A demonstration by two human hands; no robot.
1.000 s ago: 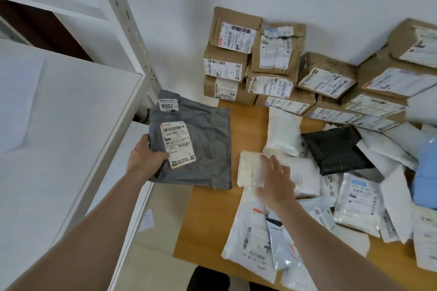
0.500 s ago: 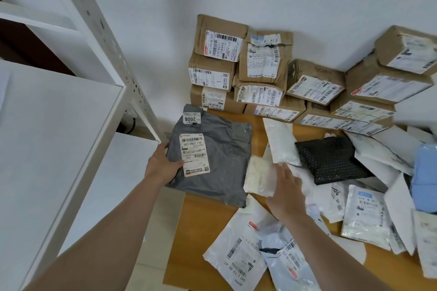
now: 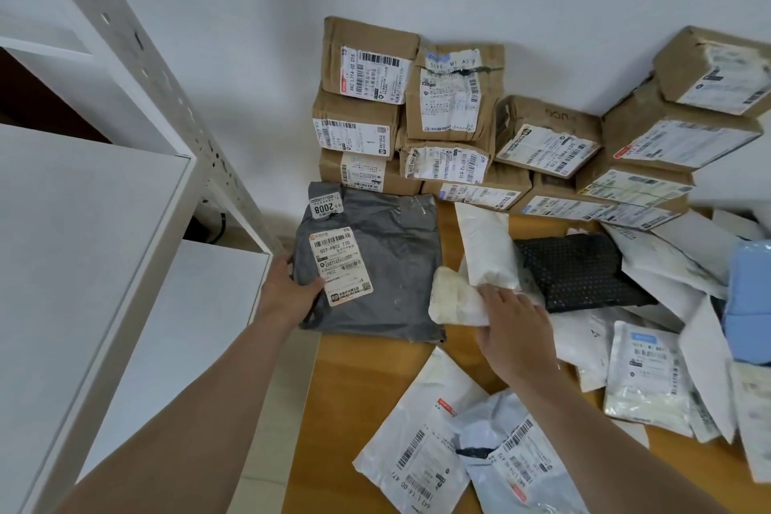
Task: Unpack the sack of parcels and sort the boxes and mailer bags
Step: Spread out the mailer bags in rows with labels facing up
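Observation:
My left hand (image 3: 288, 292) grips the left edge of a grey mailer bag (image 3: 388, 263) with a white shipping label, thumb on top. The bag lies over the left end of the wooden table (image 3: 367, 371). My right hand (image 3: 513, 325) holds a small white padded mailer (image 3: 452, 298) at the table's middle. Brown cardboard boxes (image 3: 454, 113) are stacked against the wall at the back. Several white mailer bags (image 3: 642, 371) and a black dotted mailer (image 3: 580, 271) lie spread to the right.
A white metal shelving unit (image 3: 96, 221) stands to the left, its upright post close to the grey bag. Two white mailers (image 3: 421, 434) lie at the table's near edge. A light blue parcel (image 3: 751, 296) sits at the far right.
The grey bag in my left hand has moved right, from off the table's end onto it. My right hand has stayed on the small white mailer.

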